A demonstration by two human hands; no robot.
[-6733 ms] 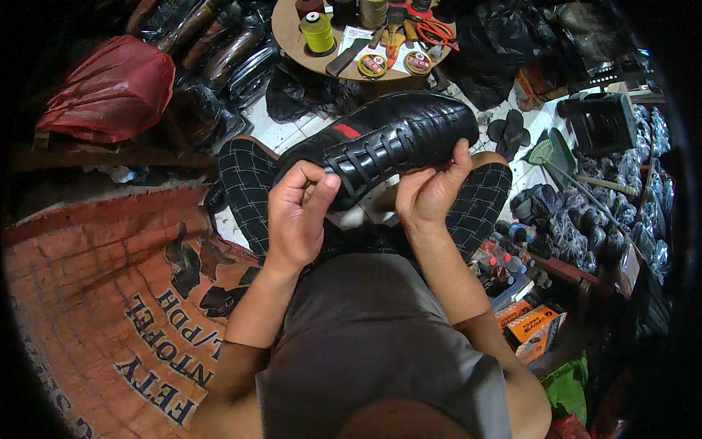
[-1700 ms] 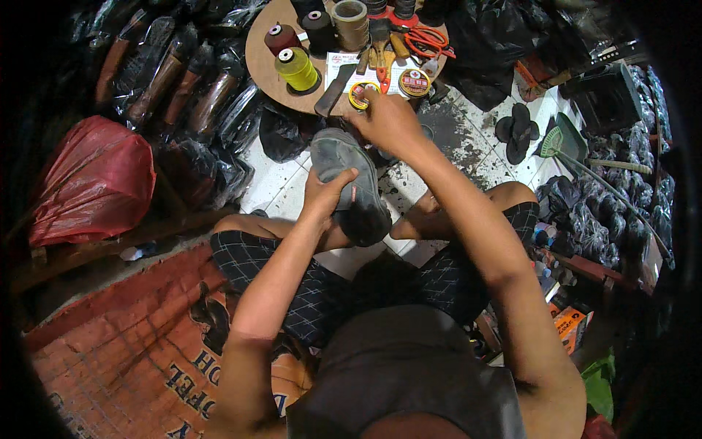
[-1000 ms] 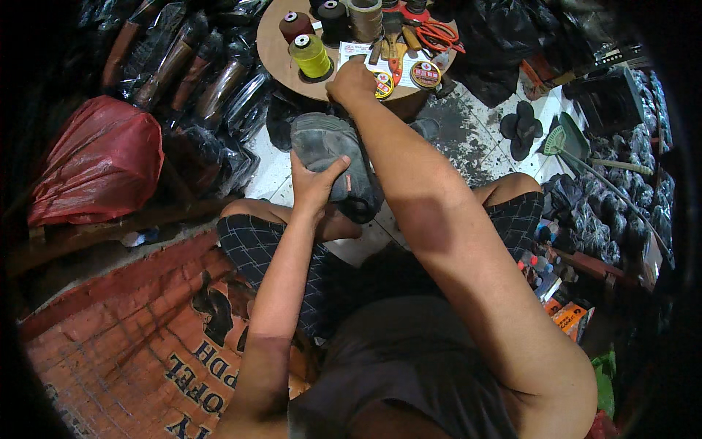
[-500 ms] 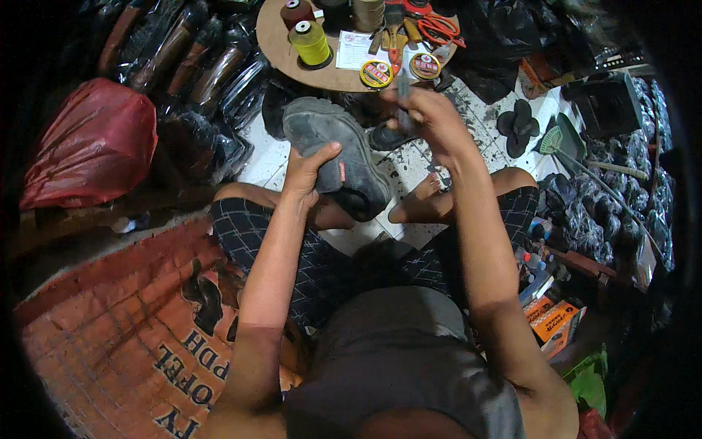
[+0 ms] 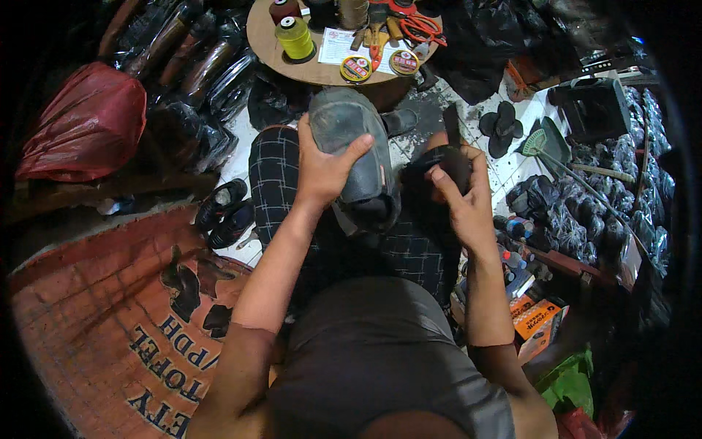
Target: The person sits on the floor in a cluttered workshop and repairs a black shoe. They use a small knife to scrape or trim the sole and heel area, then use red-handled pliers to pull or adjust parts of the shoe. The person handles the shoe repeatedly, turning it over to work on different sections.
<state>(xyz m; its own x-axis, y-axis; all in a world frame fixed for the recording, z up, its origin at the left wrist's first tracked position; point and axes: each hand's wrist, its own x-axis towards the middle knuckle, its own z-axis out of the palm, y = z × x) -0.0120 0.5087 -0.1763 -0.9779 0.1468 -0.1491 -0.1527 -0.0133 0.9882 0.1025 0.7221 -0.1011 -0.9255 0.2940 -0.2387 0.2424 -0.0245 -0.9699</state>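
Right hand (image 5: 469, 196): fingers curled around a dark rounded item (image 5: 450, 167), identity unclear; a dark flat strip (image 5: 451, 124) projects above. Left hand (image 5: 322, 174) clasps the grey shoe (image 5: 364, 174) over the lap, thumb across its upper. Risks: if the strip is a blade, an inward turn could nick fingers; a loose thumb could let the shoe twist. Beyond: round counter (image 5: 325, 74), yellow spool (image 5: 295, 40).

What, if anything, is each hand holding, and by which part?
The left hand grips a worn grey shoe around its middle. The right hand holds a dark, flat, strip-shaped tool; its gripped part and the dark rounded shape there are unclear.
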